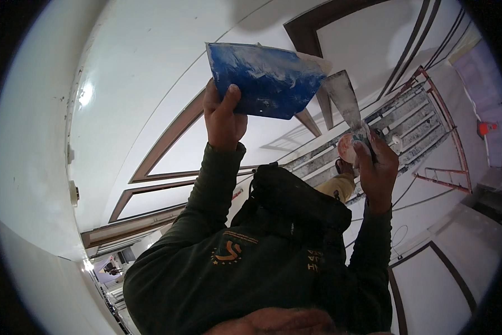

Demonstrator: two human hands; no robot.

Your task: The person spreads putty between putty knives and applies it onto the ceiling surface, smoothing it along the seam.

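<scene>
My left hand [226, 115] grips a flat blue sheet [263, 81], thumb on its face, held up in front of me. Whitish filler is smeared over the sheet, with more along its far and right edges. To the right, my right hand [374, 167] holds a putty knife [344, 98] by its handle, fingers wrapped round it. The knife's wide metal blade points up and left, its tip beside the sheet's right corner; I cannot tell if they touch. Just behind my right fingers shows a round reddish thing [346, 147], partly hidden.
Below me runs a slatted, stained scaffold platform [406, 119] with a red tubular frame [448, 104]. My foot [344, 166] stands on it. Dark brown trim [171, 140] borders white panels on the left. A black bag [297, 197] hangs at my front. An orange-red cone [486, 128] stands far right.
</scene>
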